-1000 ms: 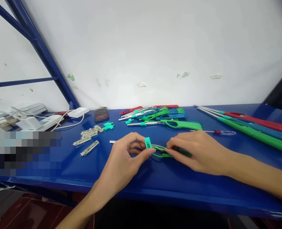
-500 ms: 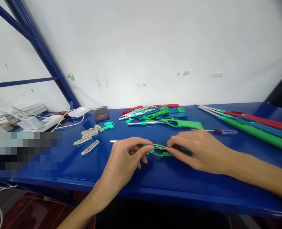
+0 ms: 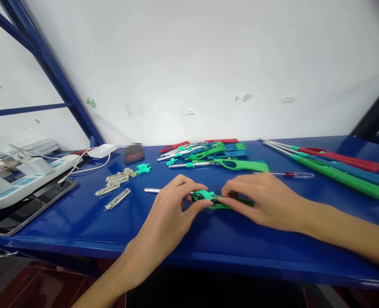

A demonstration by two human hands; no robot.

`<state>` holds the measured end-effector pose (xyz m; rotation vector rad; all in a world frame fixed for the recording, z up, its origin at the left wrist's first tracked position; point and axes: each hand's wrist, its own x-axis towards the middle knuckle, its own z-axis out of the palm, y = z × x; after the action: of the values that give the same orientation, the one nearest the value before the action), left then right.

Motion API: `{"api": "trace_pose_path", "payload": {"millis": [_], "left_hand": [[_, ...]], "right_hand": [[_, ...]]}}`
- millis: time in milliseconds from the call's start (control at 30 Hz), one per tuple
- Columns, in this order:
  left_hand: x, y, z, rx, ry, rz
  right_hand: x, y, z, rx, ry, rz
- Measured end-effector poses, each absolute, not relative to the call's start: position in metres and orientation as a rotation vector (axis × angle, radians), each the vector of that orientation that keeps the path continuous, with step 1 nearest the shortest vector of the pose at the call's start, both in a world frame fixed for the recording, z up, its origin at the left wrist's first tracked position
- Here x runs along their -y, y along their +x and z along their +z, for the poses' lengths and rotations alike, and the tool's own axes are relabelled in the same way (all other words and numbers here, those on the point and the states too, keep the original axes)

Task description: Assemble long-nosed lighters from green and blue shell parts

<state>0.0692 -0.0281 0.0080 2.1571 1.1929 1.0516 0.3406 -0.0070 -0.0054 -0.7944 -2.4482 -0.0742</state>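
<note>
A green long-nosed lighter point(image 3: 222, 206), its shell seemingly open, lies between my hands, and its metal tube point(image 3: 151, 190) sticks out past my left hand point(image 3: 173, 205). The thumb and fingers of that hand are closed around a small teal plastic piece point(image 3: 205, 194) at the front of the lighter. My right hand point(image 3: 256, 196) pinches at the thin wires by the lighter's middle, its fingertips partly hiding what they grip. The rear of the green handle is partly covered by my right hand.
Behind lie several lighter parts point(image 3: 244, 165) in green, blue and red. A screwdriver point(image 3: 300, 175) and several whole lighters point(image 3: 346, 177) are at right. Clear fuel-tank-like pieces point(image 3: 118, 199), teal pieces point(image 3: 143, 169), a phone point(image 3: 32, 209) and a power strip point(image 3: 25, 182) are at left.
The teal piece now shows on top between my left fingers, where wires showed before. My left hand has shifted slightly up and right; my right hand stays at the lighter's middle.
</note>
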Motion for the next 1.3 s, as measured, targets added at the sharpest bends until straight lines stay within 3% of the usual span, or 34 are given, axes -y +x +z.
{"api": "trace_pose_path", "payload": {"millis": [600, 1300], "left_hand": [[0.028, 0.064, 0.004, -1.068, 2.702, 0.679], [0.021, 0.074, -0.008, -0.931, 2.692, 1.009]], "right_hand": [[0.007, 0.344, -0.004, 2.483, -0.851, 0.072], [0.004, 0.343, -0.009, 2.412, -0.753, -0.097]]}}
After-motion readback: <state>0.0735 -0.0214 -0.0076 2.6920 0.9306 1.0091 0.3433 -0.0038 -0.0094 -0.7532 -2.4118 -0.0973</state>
